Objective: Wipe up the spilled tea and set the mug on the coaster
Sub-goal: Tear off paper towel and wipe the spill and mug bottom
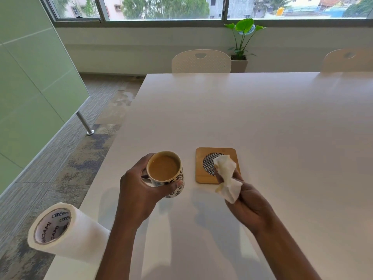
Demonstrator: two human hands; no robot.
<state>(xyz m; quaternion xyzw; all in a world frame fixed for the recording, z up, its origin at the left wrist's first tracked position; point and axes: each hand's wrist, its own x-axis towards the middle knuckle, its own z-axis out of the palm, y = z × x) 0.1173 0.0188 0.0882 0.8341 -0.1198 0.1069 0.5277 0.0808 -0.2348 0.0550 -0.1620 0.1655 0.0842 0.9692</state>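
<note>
Nearest, at the table's left edge, one paper roll [66, 235] lies on its side, its printed core facing the camera and part of it overhanging the edge. Two bare forearms reach in from the bottom over the white table [262, 118].

The left hand [137, 190] wraps around one mug [166, 174], thumb across its near side and fingers behind by the handle; the grip is closed on it. The mug is patterned in dark leaf shapes, is nearly full of milky tea, and sits just left of the coaster, apart from it; whether it rests on the table or is lifted slightly, I cannot tell.

The right hand [248, 203] is closed on one crumpled white tissue [227, 176], whose upper end lies over the coaster's right part.

The single coaster [203, 170] is a square of light wood with a round woven mesh centre, flat on the table.

No spill shows clearly on the tabletop.

Beyond the far edge stand two white chairs [201, 61], and between them one potted plant [242, 43] under the window.
</note>
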